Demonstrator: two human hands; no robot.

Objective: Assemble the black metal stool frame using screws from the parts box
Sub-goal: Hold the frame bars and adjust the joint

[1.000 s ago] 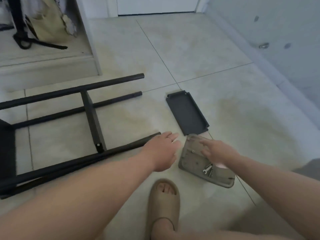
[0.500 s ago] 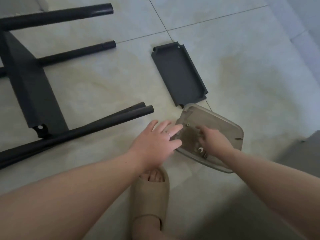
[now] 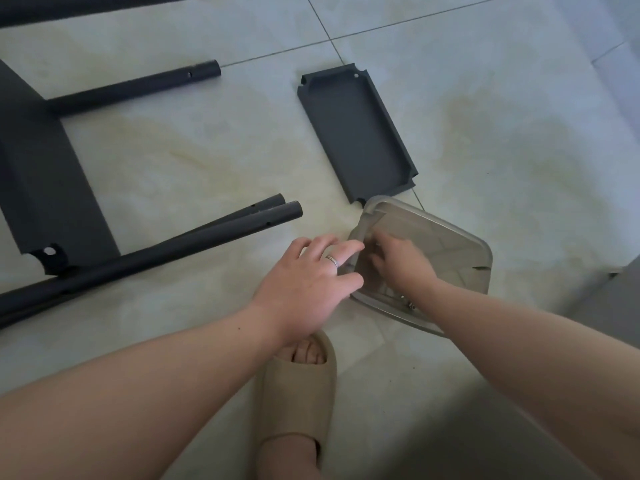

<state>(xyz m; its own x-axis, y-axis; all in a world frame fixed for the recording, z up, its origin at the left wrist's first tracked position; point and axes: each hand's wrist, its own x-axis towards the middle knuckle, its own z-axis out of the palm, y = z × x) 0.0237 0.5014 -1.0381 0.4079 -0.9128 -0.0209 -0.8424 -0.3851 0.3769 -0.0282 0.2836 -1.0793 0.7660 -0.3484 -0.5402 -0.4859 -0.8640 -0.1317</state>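
The left hand has slid over from the black tube to the side of the parts box. Now its fingers lie flat and spread, and the tips touch the near-left rim. It grips nothing. It looks like it is there to keep the box from sliding. A ring shines on one finger.

The right hand has moved too. A second ago it was over the middle of the box. Now it is down inside, up in the far-left corner, with its fingers bent down. I cannot tell if it has picked up a screw yet, because the fingers hide their own tips. I think the person is hunting for a screw, so the building part has not started.

Some small shiny bits lie in the box by the right wrist.

The stool frame lies on its side on the floor to the left, with its tube ends close to the left hand. A loose black plate lies flat just past the box. A tan slipper sits under the left wrist.
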